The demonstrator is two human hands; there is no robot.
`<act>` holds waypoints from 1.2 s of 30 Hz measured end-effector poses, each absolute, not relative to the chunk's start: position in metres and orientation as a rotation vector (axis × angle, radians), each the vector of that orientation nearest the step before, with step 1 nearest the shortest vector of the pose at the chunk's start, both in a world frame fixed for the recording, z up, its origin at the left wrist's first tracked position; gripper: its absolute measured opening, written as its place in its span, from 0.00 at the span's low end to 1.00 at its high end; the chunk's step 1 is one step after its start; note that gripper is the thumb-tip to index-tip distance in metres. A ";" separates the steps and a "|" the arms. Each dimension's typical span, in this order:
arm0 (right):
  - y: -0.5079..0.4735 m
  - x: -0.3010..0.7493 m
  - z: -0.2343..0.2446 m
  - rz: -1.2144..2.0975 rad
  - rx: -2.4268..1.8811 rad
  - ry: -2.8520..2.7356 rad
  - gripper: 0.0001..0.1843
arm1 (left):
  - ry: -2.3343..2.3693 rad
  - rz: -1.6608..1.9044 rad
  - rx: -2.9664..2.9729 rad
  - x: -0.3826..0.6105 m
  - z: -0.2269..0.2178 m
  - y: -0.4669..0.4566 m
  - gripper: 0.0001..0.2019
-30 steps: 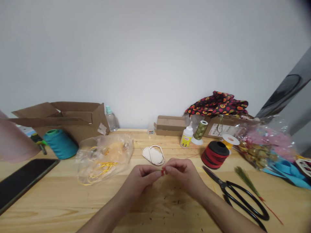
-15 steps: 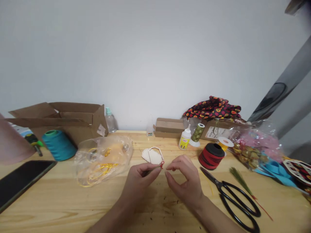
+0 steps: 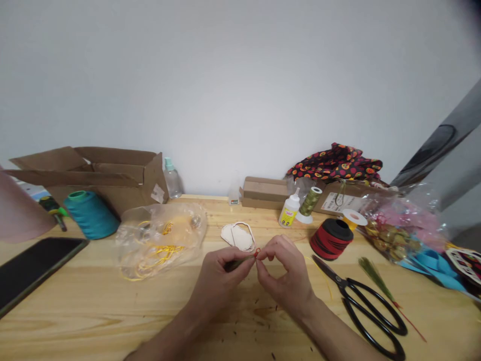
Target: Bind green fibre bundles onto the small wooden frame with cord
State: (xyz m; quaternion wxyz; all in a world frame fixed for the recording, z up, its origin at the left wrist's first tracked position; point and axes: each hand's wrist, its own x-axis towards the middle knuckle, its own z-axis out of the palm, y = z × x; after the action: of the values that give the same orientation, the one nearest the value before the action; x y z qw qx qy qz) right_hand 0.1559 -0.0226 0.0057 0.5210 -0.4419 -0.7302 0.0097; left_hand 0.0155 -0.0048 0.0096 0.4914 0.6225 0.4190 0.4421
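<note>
- I'm on the head view, and the left hand (image 3: 221,281) is closed in a tight pinch on a small green fibre tuft (image 3: 240,263), near the middle of the wooden table (image 3: 75,313) and toward its front edge.
- At the tuft's tip, a red thread loop (image 3: 257,253) sits between the two hands, right where the fingertips meet.
- The right hand (image 3: 285,283) is curled, with its thumb and forefinger closing on that loop; as far as I can see, they're pinching it.
- Just past the fingertips, toward the back edge, lie pale cut-out shapes (image 3: 237,237), close but not touching.
- On my left, a clear plastic bag (image 3: 161,243) holding yellow cord sits beside the left hand with a narrow gap, and a teal thread cone (image 3: 91,215) stands beyond it.
- A black tablet (image 3: 37,268) lies along the left edge, with a cardboard box (image 3: 93,173) at the back-left corner.
- On my right, black-handled scissors (image 3: 370,306) lie well clear of the right hand, with their blades pointing toward it and a loose green tuft (image 3: 376,278) beside them.
- A red-and-black spool (image 3: 331,239) sits beyond the right hand, with a white glue bottle (image 3: 289,210) and an olive thread cone (image 3: 310,201) near the back edge.
- Between the wrists and the front edge, I see only wood and dark crumbs (image 3: 259,311).
</note>
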 end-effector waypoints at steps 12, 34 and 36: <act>-0.023 0.160 0.008 0.041 -1.069 -1.765 0.06 | 1.053 1.070 1.542 0.016 0.007 -0.004 0.07; -0.018 0.156 0.008 0.284 -1.108 -1.716 0.07 | 1.062 1.073 1.510 0.016 0.008 -0.005 0.09; -0.019 0.156 0.007 0.305 -1.110 -1.713 0.07 | 1.080 1.076 1.509 0.015 0.009 -0.004 0.08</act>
State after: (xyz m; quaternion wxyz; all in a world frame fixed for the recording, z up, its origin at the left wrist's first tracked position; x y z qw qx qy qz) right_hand 0.1564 -0.0186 0.0066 0.5131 -0.4617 -0.7124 0.1266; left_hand 0.0152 -0.0045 0.0086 0.4779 0.6179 0.4422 0.4408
